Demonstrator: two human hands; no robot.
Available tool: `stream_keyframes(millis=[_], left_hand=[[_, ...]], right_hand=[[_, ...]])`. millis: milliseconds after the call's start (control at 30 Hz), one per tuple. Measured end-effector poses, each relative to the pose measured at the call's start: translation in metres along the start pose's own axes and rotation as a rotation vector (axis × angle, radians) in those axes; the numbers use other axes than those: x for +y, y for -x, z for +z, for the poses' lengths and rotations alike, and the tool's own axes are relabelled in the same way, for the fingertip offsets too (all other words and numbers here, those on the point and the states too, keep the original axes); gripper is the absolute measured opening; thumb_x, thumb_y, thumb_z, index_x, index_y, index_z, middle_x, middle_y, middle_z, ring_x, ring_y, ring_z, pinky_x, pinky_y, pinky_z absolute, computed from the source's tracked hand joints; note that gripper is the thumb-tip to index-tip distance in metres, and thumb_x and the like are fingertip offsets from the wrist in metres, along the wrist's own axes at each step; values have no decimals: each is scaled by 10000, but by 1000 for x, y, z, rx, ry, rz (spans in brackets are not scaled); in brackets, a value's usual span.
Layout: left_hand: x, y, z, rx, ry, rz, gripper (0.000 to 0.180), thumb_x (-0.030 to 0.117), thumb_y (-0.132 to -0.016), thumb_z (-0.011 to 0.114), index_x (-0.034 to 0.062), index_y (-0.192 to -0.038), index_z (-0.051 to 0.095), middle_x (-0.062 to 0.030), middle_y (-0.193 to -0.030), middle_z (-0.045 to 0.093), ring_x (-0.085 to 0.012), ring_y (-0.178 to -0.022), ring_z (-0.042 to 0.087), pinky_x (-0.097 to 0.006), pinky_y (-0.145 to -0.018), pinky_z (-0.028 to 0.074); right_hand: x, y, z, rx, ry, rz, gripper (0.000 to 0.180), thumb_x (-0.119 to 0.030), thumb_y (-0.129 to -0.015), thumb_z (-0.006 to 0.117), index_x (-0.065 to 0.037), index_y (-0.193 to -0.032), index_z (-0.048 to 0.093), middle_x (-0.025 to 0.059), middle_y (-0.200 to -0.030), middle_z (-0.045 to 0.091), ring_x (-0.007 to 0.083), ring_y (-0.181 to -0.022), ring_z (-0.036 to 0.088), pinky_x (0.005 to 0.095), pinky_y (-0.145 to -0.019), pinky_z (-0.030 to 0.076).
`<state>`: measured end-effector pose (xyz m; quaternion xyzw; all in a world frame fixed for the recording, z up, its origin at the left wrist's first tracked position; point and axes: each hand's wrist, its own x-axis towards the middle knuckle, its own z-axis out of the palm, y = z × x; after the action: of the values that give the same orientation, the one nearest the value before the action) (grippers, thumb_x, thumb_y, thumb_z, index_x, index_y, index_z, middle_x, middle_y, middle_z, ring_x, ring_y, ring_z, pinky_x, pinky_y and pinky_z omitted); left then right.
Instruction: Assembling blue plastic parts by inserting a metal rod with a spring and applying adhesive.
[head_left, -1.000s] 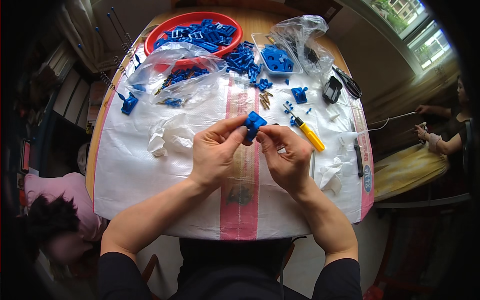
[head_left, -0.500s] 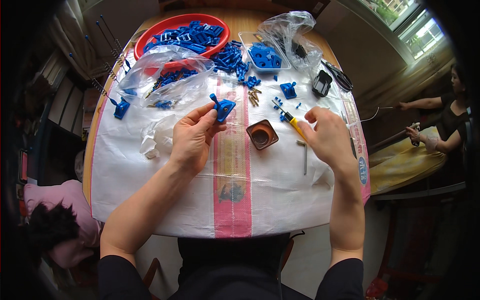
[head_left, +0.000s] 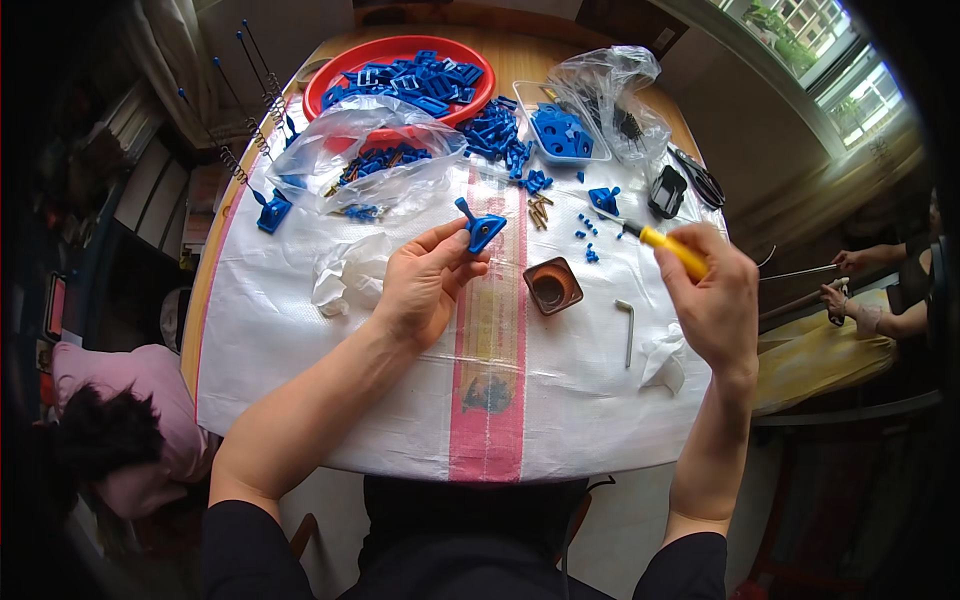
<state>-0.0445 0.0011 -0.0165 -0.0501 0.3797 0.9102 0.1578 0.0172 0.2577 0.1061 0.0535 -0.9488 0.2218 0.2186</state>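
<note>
Between its thumb and fingers, my left hand (head_left: 425,280) grips a blue plastic bracket (head_left: 486,233) with a short knobbed stem pointing up. My right hand (head_left: 712,295) is wrapped around a yellow-handled screwdriver (head_left: 672,250), raised above the table with its thin shaft aimed left. A second blue bracket (head_left: 604,200) lies beyond the screwdriver tip. Tiny blue pieces (head_left: 591,255) are scattered to the left of the tip, and brass screws or pins (head_left: 539,210) lie farther left. Between my hands sits a small brown square cup (head_left: 575,292), and an L-shaped hex key (head_left: 629,338) lies right of it.
Blue parts fill a red basin (head_left: 486,90) and a clear box (head_left: 604,150) at the back. Plastic bags (head_left: 440,140) bulge beside them. Scissors (head_left: 705,182) and a black case (head_left: 667,192) lie far right. Coil springs (head_left: 232,163) rise left. People are at both sides.
My right hand has closed around the yellow screwdriver and lifted it off the table. My left hand still holds the bracket. The whole view has shifted slightly.
</note>
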Motion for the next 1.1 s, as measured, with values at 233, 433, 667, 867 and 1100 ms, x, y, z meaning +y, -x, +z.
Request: stream_keyframes(millis=[233,433,667,867,1100], left_hand=[[-9,-5,-2,-55,-57,-20,248,54,-941,595,-45,-1169,581,-107,-1004,680,-151,-825,660,-256,-709,566],[-8,-5,-5,-33,-64,1,255,50,-942,594,-58,-1173,579,-116,-1007,679,-156,-828,659,-257,-711,563],[-10,-4,-1,3,-51,8,248,47,-940,599,-56,-1166,591,-127,-950,683,-187,-781,674,-274,-708,572],[-10,-3,1,-9,-109,2,267,50,-939,601,-61,-1181,574,-127,-998,682,-169,-807,671,-254,-696,568],[-11,-4,-1,-25,-93,19,256,49,-939,602,-59,-1170,585,-129,-996,682,-165,-800,671,-258,-705,573]], right_hand=[[2,12,45,237,-456,-376,312,-6,-741,808,-19,-1000,634,110,-857,685,173,-752,686,265,-645,557],[3,22,57,212,-429,-486,286,19,-733,776,15,-968,614,127,-809,672,217,-682,669,286,-575,527],[-1,22,60,187,-390,-522,275,22,-721,765,8,-947,608,116,-758,668,218,-617,649,291,-541,508],[-2,22,62,175,-393,-521,278,16,-720,771,5,-944,608,116,-765,668,223,-624,650,296,-541,511],[-5,20,62,160,-361,-548,268,21,-724,764,-7,-939,608,99,-733,649,233,-609,644,308,-553,518]])
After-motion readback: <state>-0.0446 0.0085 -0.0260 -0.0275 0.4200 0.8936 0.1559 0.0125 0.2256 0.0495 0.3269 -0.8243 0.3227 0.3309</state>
